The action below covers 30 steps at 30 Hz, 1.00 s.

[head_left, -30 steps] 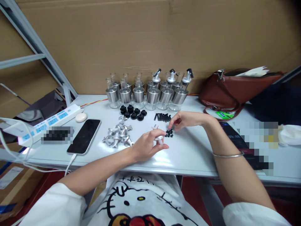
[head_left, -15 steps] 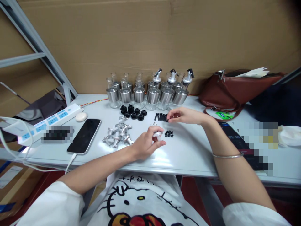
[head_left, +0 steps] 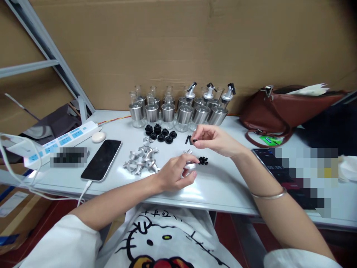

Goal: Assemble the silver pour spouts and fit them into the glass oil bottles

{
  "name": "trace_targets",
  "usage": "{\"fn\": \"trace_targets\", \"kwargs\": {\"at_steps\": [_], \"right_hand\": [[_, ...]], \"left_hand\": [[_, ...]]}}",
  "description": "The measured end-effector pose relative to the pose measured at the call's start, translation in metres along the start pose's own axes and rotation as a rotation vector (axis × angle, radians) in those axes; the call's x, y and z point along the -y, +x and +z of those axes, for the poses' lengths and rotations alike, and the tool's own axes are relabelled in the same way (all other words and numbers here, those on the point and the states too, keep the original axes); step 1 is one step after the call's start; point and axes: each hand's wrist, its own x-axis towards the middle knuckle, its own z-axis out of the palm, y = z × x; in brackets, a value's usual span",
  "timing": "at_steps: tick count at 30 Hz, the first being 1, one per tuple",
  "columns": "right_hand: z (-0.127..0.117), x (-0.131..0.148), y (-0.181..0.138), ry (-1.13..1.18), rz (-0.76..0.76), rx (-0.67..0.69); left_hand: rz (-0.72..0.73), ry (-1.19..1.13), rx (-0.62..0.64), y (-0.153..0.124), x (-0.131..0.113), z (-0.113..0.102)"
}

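Observation:
My left hand (head_left: 176, 173) is closed around a silver plastic pourer top (head_left: 190, 166), held just above the table. Over and behind it, my right hand (head_left: 216, 140) pinches a small black piece (head_left: 194, 141) between thumb and fingertips; its exact shape is mostly hidden. Black strip-like levers (head_left: 187, 140) lie beneath the right fingertips, partly covered by them. A cluster of tiny black caps (head_left: 205, 160) sits right of the left fingertips. To the left is a pile of silver pourer tops (head_left: 142, 158), with several black ribbed stoppers (head_left: 161, 137) behind it.
Glass bottles with steel sleeves (head_left: 168, 112) stand in rows at the back, three carrying pourers (head_left: 209, 91). On the left lie a phone (head_left: 102, 160), a power strip (head_left: 65, 140) and a white round case (head_left: 98, 137). A brown bag (head_left: 267, 111) and a dark tablet (head_left: 281, 175) are at right.
My right hand has lifted slightly off the black levers and come left toward the left hand, a small black piece in its pinch. The pourer top in my left hand has tilted.

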Motion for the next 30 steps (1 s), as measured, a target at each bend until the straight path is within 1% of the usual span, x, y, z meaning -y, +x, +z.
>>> {"fn": "trace_targets", "kwargs": {"at_steps": [4,7,10,14,16,25,30], "right_hand": [[0.003,-0.004,0.000,0.065,0.019,0.049],[0.007,-0.007,0.001,0.162,0.005,0.093],[0.011,-0.009,0.003,0.214,-0.021,0.109],[0.013,-0.008,0.003,0.257,-0.038,0.112],[0.014,-0.007,0.003,0.260,-0.030,0.109],[0.016,-0.009,0.005,0.250,-0.021,0.116],[0.017,-0.010,0.005,0.221,0.002,0.108]], "left_hand": [[-0.039,-0.048,-0.044,-0.002,0.001,0.001],[-0.044,-0.087,-0.093,-0.003,0.002,0.003],[-0.050,-0.089,-0.127,-0.001,0.001,0.003],[-0.133,-0.106,-0.121,0.000,0.001,0.003],[-0.152,-0.116,-0.114,-0.001,0.002,0.003],[-0.190,-0.136,-0.102,-0.002,0.002,0.003],[-0.183,-0.157,-0.102,0.000,0.000,0.003]]}}
